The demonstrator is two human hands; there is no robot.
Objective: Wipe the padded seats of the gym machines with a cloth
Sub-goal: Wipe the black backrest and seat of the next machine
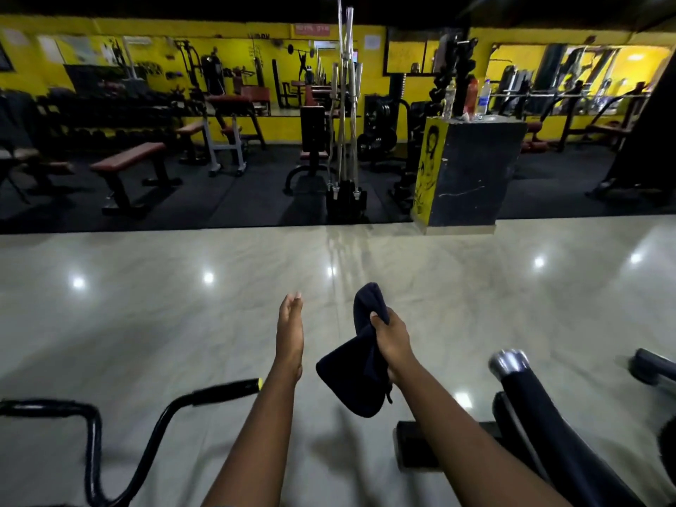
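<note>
A red padded flat bench on a black frame (128,157) is seen at far left on dark matting, and nearer the camera a black curved machine handlebar with a yellow end cap (223,388) is set over the glossy pale tiled floor (146,323). The left hand (290,338) is held out empty, fingers straight and together, palm turned toward the right. On the yellow back wall (234,34) a small red sign (312,30) is hung; its lettering cannot be read. Below it, upright chrome barbells (345,104) are stored in a floor rack. The dark navy cloth (360,360) is gripped in the right hand (393,342), well apart from any seat: it is bunched, one end standing above the curled fingers, the rest hanging below the wrist. A black-and-yellow block painted with a figure (472,170) is topped by clear plastic bottles (484,97), contents indiscernible. A black padded roller with a chrome cap (526,389) is seen at right.
</note>
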